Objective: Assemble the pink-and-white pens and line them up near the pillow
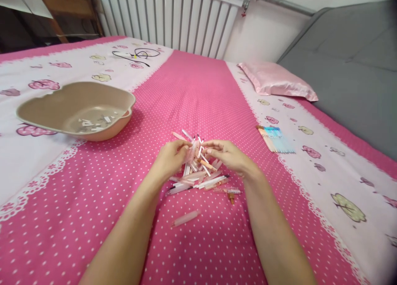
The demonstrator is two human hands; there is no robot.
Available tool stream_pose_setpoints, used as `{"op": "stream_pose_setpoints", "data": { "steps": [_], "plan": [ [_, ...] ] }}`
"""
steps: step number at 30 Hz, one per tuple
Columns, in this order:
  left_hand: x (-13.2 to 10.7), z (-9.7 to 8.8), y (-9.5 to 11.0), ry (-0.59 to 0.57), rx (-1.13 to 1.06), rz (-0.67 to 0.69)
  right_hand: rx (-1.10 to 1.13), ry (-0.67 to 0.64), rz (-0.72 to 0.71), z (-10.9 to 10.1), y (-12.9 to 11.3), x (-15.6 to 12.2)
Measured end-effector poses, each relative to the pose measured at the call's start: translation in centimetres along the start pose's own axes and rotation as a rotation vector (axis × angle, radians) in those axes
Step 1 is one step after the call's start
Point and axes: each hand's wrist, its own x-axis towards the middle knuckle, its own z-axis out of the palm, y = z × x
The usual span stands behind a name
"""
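Left hand (170, 159) and right hand (229, 155) are over the far half of the pen-part pile (211, 181); whether either grips anything cannot be determined. Bedspread (150, 119) separates the pile's left edge from the basin (62, 103).

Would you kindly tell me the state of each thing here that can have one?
Beige oval plastic basin: upright, white pieces inside.
Pink and white plastic pen parts: loose, heaped.
Blue-and-peach slim pens: lying side by side.
Pink satiny pillow: lying flat.
Thin black cable: loosely looped.
Left hand: fingers bent.
Right hand: fingers bent.
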Motion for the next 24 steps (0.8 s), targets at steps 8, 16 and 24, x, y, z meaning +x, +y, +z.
{"op": "stream_pose_setpoints", "data": {
  "steps": [8, 16, 24],
  "plan": [
    [-0.2, -0.5, -0.2, 0.074, 0.195, -0.086, -0.294, 0.078, 0.006, -1.2, 0.9, 0.0],
    [-0.1, -0.2, -0.5, 0.045, 0.433, -0.16, -0.515, 0.099, 0.065, 0.4, 1.4, 0.5],
    [-0.3, -0.5, -0.4, 0.048, 0.465, -0.193, -0.633, 0.22, -0.093, 1.4, 1.7, 0.9]
  ]
}}
